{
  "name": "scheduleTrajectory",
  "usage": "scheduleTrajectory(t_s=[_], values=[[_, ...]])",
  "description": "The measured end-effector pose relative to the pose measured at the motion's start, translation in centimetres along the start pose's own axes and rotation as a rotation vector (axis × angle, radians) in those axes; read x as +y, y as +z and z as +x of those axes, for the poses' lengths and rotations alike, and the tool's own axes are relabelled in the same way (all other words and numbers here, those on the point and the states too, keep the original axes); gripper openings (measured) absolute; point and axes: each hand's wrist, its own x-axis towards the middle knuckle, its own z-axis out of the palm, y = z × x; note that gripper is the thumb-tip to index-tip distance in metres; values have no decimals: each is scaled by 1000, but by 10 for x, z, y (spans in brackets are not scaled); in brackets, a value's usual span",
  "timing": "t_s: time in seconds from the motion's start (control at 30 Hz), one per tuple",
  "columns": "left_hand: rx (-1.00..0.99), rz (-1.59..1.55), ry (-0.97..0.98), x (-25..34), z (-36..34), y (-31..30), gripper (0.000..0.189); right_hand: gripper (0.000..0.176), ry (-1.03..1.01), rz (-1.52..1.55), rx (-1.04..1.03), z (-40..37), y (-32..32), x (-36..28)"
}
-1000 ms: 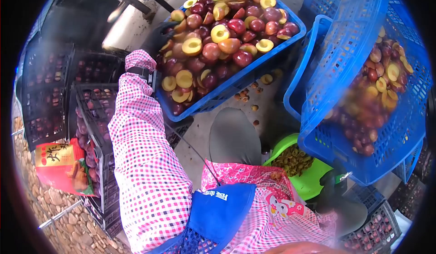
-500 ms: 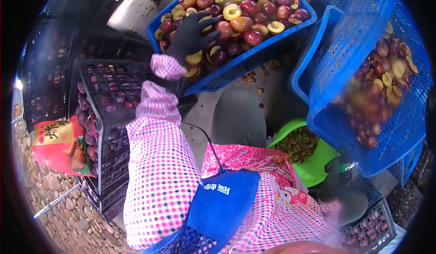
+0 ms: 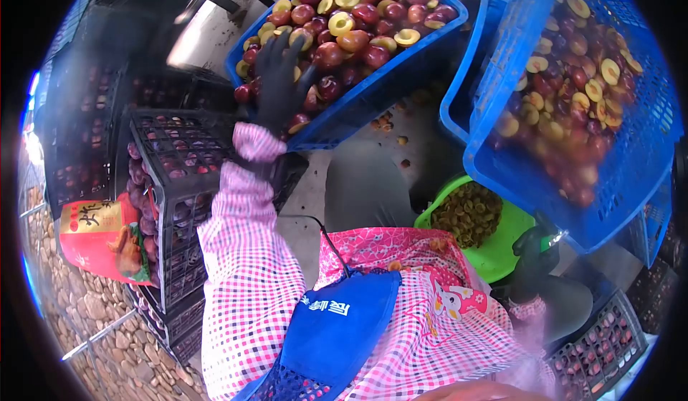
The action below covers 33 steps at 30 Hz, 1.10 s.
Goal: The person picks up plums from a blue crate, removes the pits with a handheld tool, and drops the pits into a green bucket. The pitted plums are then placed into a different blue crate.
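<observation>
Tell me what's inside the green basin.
The green basin holds a heap of small brown pieces, perhaps fruit pits. Whatever lies beneath the heap's top layer is covered.

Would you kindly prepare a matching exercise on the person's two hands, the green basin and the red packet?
Column one:
1. Left hand
2. Right hand
3. Green basin
4. Red packet

Column two:
a. Containing many small brownish pieces
b. Beside a black crate
c. At the fruit-filled blue crate, over the plums
d. Holding a small green-handled tool

Right pairs: 1-c, 2-d, 3-a, 4-b.
</observation>
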Motion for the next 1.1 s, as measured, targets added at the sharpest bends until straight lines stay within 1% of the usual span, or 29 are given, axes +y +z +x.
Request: scheduleTrajectory(t_s=[0.03,0.1,0.13,0.2,0.23,0.27,0.3,0.37,0.4,0.43,0.47,0.5,0.53,0.57,0.6,0.63,0.7,0.77,0.8,0.83,0.87,0.9,0.93,0.97,1.0,1.03,1.1], values=[[32,-100,24,6,22,13,56,38,-4,10,9,1,1,-1],[-88,-181,75,0,50,74,56,38,-15,24,29,-1,-2,-4],[-81,-182,88,10,67,82,56,36,-5,35,26,-2,-4,-5],[-28,-99,198,33,94,94,56,35,10,45,36,-4,-8,-6],[-51,21,233,35,107,112,54,37,70,41,53,-5,-8,-9],[-90,75,245,43,111,117,50,40,128,32,65,-7,-9,-14],[-122,133,263,50,120,120,47,40,127,30,74,-7,-11,-15],[-48,86,342,31,137,165,40,40,86,85,81,-9,-12,-13],[-91,130,303,20,143,186,42,38,53,212,43,-8,-15,-8],[-163,541,568,45,144,134,40,38,51,206,97,-8,-19,-5],[-154,478,622,39,149,138,38,36,72,51,37,-7,-24,-2],[-114,337,726,37,161,133,30,34,96,-100,-30,-4,-30,0],[-371,-132,303,22,178,151,23,34,96,-102,11,-3,-32,-3],[-128,-238,88,60,184,99,21,32,116,5,18,-1,-31,-8],[198,-353,73,88,198,76,23,31,131,114,20,1,-30,-13],[466,-325,104,114,214,50,25,31,121,119,50,1,-32,-16],[565,-415,279,203,222,-17,26,30,206,188,57,0,-40,-17],[336,-454,439,268,226,-31,31,32,220,164,67,0,-50,-15],[228,-400,449,296,232,-20,35,32,196,183,49,-1,-52,-16],[121,-342,455,318,242,-1,39,32,172,201,29,-1,-54,-17],[42,-213,469,336,256,27,42,31,225,256,18,-1,-58,-21],[-38,-83,482,348,270,54,44,31,220,266,27,-1,-61,-23],[-86,-13,465,357,282,75,47,32,189,240,34,-1,-65,-23],[-131,54,450,371,290,83,49,32,158,211,45,-1,-72,-22],[-150,86,472,378,298,88,46,30,189,140,11,-2,-81,-25],[-152,80,489,385,304,97,46,30,195,143,28,-1,-87,-21],[-278,99,423,395,314,120,43,26,-32,86,190,-1,-96,-11]])
